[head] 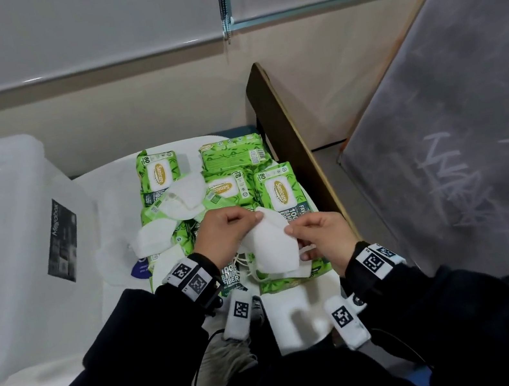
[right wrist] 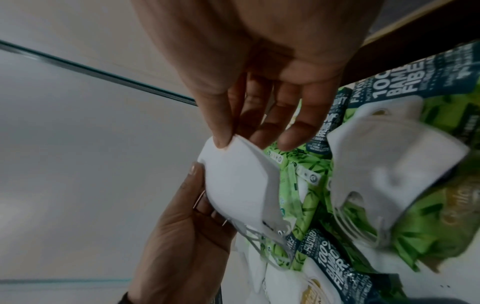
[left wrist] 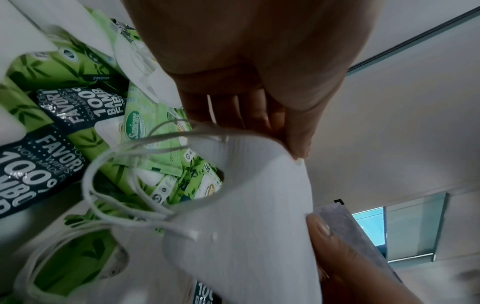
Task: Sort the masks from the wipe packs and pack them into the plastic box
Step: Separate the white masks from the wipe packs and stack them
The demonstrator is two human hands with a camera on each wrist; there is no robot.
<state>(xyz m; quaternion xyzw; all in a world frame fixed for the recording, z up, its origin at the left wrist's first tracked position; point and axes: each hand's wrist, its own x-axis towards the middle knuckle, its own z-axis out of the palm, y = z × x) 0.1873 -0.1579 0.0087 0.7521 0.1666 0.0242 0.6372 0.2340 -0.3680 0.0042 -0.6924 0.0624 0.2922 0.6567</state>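
Both hands are up over the pile, sharing one white mask (head: 273,247); the left hand (head: 222,232) pinches its upper edge between thumb and curled fingers, and the right hand (head: 319,239) pinches the near corner with thumb and forefinger, the other fingers loosely bent beneath; the mask hangs clear of the heap, folded flat, its ear loops (left wrist: 124,185) dangling toward the packs below.

Under the hands lies a jumble of green wipe packs (head: 279,185) on a white table (head: 299,317); some sit face up with the oval label showing, one at the far edge shows its back; several more masks (head: 185,193) are scattered among them, one draped across the packs in the middle, another (head: 152,239) lying toward the left side of the pile, and one just beneath the held mask at the near edge.

The clear plastic box (head: 7,243) stands to the left of the pile, well apart from the hands, a dark label on its near wall; whether anything lies inside it I cannot tell.

A dark wooden board (head: 293,148) leans along the table's right side; a grey chalk-marked panel (head: 461,139) slants beyond it.
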